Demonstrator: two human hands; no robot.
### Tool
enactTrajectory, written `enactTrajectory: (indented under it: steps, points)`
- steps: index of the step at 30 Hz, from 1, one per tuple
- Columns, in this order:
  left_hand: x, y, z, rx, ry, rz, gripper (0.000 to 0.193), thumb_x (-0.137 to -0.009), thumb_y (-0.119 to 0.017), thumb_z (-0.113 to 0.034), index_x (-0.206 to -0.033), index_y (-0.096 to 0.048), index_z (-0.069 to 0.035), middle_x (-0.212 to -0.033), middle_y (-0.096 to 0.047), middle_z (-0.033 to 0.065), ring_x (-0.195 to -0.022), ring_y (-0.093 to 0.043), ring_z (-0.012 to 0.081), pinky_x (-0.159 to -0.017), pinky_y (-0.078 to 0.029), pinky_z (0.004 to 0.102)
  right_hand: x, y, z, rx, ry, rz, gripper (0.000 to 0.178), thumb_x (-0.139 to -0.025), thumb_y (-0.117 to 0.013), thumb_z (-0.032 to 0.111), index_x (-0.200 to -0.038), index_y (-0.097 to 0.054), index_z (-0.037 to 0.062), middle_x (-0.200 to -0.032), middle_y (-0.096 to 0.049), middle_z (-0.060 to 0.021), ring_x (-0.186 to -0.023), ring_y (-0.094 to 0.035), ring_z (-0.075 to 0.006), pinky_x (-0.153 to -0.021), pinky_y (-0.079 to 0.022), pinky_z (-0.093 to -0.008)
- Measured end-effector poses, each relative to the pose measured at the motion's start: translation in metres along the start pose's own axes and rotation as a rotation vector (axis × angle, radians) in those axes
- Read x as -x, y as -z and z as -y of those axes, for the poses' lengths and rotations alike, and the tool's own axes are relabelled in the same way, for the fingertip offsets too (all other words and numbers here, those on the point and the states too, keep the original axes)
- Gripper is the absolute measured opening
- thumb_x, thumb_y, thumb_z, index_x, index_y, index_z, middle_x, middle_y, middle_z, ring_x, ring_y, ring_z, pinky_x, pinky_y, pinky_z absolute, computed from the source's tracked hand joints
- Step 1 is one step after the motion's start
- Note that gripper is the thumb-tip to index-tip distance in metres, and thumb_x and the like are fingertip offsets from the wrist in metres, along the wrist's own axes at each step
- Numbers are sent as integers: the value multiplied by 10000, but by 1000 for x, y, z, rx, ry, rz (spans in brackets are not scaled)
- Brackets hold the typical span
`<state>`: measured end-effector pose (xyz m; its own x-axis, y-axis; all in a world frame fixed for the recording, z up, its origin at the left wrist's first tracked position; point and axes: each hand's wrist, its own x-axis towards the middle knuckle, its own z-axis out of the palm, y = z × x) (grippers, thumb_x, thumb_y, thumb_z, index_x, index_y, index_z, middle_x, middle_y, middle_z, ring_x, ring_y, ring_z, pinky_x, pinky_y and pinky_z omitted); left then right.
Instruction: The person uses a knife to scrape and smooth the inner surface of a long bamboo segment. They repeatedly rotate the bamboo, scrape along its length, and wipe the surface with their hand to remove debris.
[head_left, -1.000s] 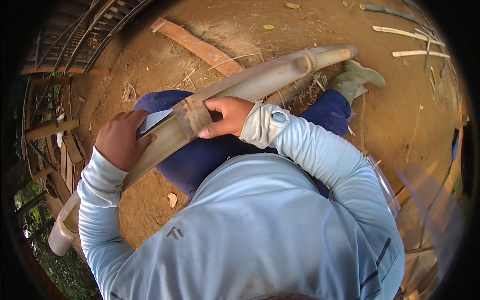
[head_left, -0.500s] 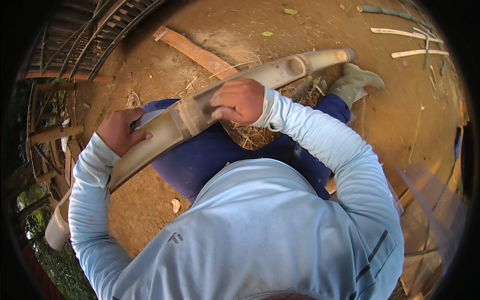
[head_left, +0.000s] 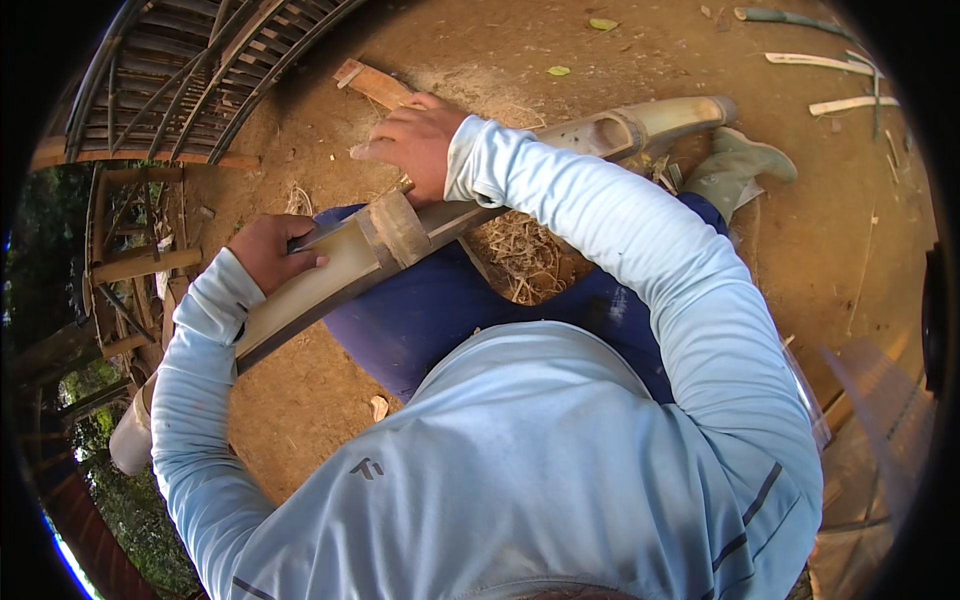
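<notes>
A long split bamboo pole (head_left: 335, 265) lies slantwise across my lap, hollow side showing, with a raised node (head_left: 397, 230) near its middle. My left hand (head_left: 270, 255) grips it left of that node, thumb over the near side and the other fingers toward the far edge. Just beyond the node, my right hand (head_left: 418, 145) is over the far edge of the bamboo with its fingers stretched out to the left. Its thumb side is partly hidden, and no held thing shows in it. The pole's left end passes under my left forearm.
Dry shavings (head_left: 520, 255) lie between my legs. A flat wooden board (head_left: 372, 82) rests on the dirt ahead. A slatted bamboo structure (head_left: 190, 80) stands far left, a wooden frame (head_left: 145, 265) below it. Cut bamboo strips (head_left: 820, 62) lie far right, beyond my boot (head_left: 740, 165).
My right hand has moved from the bamboo's hollow, right of the node, to its far edge, and its fingers have straightened. My left hand keeps its hold. The whole view has shifted slightly.
</notes>
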<state>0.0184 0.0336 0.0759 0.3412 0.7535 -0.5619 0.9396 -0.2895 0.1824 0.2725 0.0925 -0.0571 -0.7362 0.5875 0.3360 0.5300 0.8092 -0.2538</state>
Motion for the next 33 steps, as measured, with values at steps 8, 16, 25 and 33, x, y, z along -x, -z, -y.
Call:
enactTrajectory:
  steps: [8, 16, 25, 33]
  points:
    - [0, -3, -2, -26, 0, -32, 329, -813, -762, -228, -1021, -683, 13, -901, -684, 210, -820, -680, 334, -771, -517, 407, 8, -15, -4, -18, -73, 46, 566, -815, -702, 542, -1264, -664, 199, -1128, -691, -55, -1134, -635, -237, -1072, -392, -433]
    - [-2, -5, -1, -61, -3, -31, 313, -816, -756, -224, -1002, -676, 14, -890, -678, 216, -820, -675, 369, -775, -518, 415, 21, 0, 4, -139, -348, 326, 639, -854, -660, 618, -1302, -641, 163, -1164, -695, -83, -1163, -629, -304, -984, -490, -451]
    - [0, -7, -1, -42, -84, -108, 306, -821, -748, -259, -968, -668, -3, -864, -664, 217, -797, -650, 396, -729, -501, 444, 120, -20, -142, -187, -745, 462, 1097, -646, -856, 637, -1469, -470, 25, -1451, -512, -256, -1364, -475, -408, -1154, -370, -445]
    - [3, -8, -6, -28, 19, -42, 296, -824, -738, -192, -1018, -671, 21, -876, -673, 210, -809, -676, 322, -770, -514, 410, 36, 20, -42, -163, -433, 576, 923, -747, -757, 666, -1441, -529, 102, -1421, -578, -145, -1321, -535, -331, -1129, -396, -428]
